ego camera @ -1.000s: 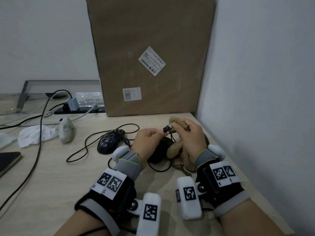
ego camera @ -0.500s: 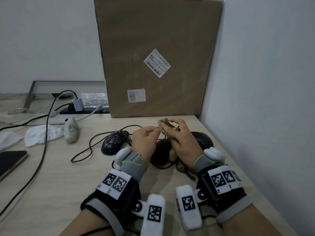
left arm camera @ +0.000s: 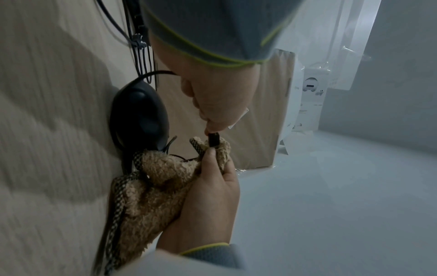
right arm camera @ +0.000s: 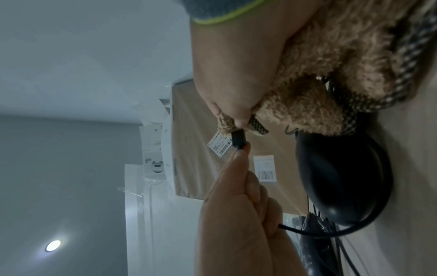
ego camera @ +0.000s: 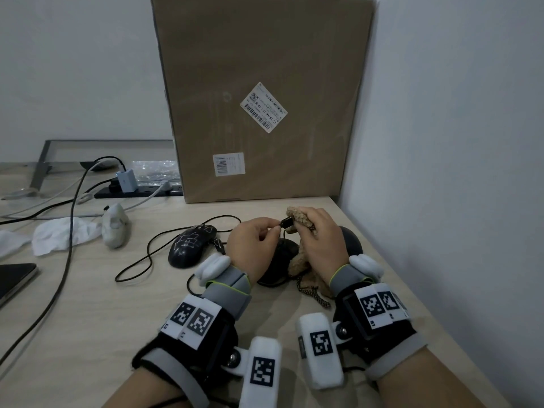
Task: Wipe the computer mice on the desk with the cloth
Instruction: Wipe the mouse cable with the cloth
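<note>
My left hand point(ego camera: 272, 231) pinches the black USB plug point(ego camera: 286, 222) of a mouse cable between thumb and forefinger. My right hand point(ego camera: 306, 223) grips a tan fuzzy cloth point(ego camera: 298, 263) and presses its top fold against the plug's far end. In the left wrist view the plug point(left arm camera: 214, 140) sits against the cloth point(left arm camera: 160, 179). A plain black mouse point(ego camera: 282, 250) lies on the desk under both hands, and a rounder black one point(ego camera: 351, 241) is behind my right hand. A black patterned mouse point(ego camera: 191, 245) and a pale grey mouse point(ego camera: 114, 229) lie further left.
A tall cardboard box point(ego camera: 265, 98) stands at the back against the right wall point(ego camera: 441, 172). Cables point(ego camera: 70, 231) run from a power strip point(ego camera: 138, 192) across the left side. A white tissue point(ego camera: 64, 234) and a dark flat device point(ego camera: 14, 278) lie at far left.
The cloth slid over the plug and hid it half a second ago, then drew back, so the plug shows again. My left hand kept its pinch.
</note>
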`<action>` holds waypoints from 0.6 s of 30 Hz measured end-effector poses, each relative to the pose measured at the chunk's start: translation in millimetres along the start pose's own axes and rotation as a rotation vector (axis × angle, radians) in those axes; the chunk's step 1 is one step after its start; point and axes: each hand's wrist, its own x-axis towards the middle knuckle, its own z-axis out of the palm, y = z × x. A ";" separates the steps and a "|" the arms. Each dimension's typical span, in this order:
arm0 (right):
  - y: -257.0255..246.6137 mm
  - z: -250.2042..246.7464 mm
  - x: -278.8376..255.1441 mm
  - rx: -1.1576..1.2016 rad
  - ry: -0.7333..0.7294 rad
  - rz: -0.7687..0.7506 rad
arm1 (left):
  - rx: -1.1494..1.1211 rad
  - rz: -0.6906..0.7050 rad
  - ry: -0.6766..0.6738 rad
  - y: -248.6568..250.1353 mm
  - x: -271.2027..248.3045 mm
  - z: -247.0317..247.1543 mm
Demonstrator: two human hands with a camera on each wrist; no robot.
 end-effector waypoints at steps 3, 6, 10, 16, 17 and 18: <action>-0.8 -1.0 0.6 0.008 0.025 -0.018 | 0.017 0.008 -0.011 1.1 1.4 -0.7; -1.6 -3.1 0.4 0.007 0.054 -0.063 | -0.068 -0.066 -0.096 5.7 2.0 0.2; -2.1 -4.2 0.2 0.018 0.044 -0.092 | -0.345 -0.349 -0.178 8.1 -0.7 0.3; -1.9 -1.6 -1.1 0.033 0.065 -0.134 | -0.370 -0.432 -0.042 8.7 -0.9 0.9; -1.2 -0.5 -1.9 0.027 0.037 -0.151 | -0.361 -0.427 -0.016 7.1 -0.3 0.9; -0.5 0.8 -2.7 0.018 -0.002 -0.163 | -0.347 -0.422 0.006 5.7 0.0 0.7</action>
